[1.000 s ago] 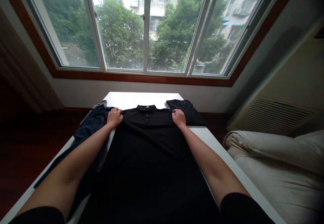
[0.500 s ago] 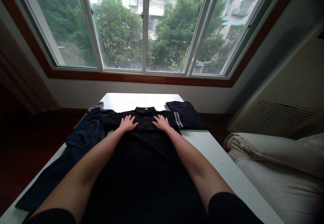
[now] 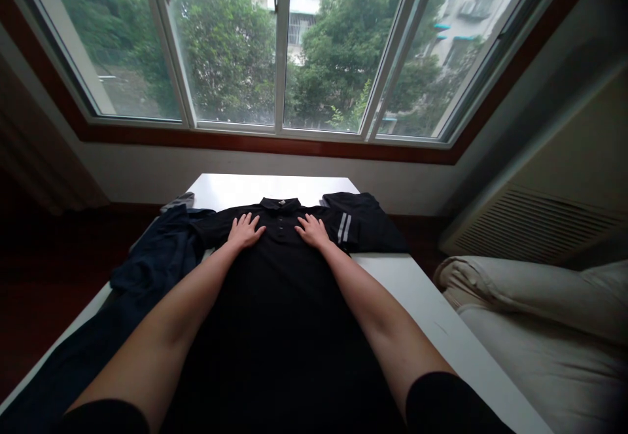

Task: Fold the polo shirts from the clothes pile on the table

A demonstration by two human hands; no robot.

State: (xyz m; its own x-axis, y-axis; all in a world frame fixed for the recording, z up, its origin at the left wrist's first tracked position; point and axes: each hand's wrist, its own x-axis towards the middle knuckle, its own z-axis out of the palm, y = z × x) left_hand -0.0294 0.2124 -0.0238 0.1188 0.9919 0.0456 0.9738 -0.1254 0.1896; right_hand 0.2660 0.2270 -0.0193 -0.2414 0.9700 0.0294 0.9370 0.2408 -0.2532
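Observation:
A black polo shirt (image 3: 279, 251) lies face up on the white table (image 3: 230, 188), its collar toward the window and two light stripes on the right sleeve. My left hand (image 3: 245, 230) rests on the left chest of the shirt, fingers spread. On the other side of the button placket, my right hand (image 3: 313, 230) lies on the cloth, its fingers also spread. Neither hand grips anything. The lower part of the shirt merges with dark clothing near me, so its hem cannot be made out.
Rumpled dark blue clothing (image 3: 152, 270) lies along the table's left side, with a grey cloth (image 3: 181, 201) behind it. A folded dark garment (image 3: 377, 224) sits at the back right. Beyond the right edge stands a beige sofa (image 3: 534, 290); a window is ahead.
The view has tilted down slightly, and the window sits higher in it. Both hands remain flat on the shirt, nearly in the same places.

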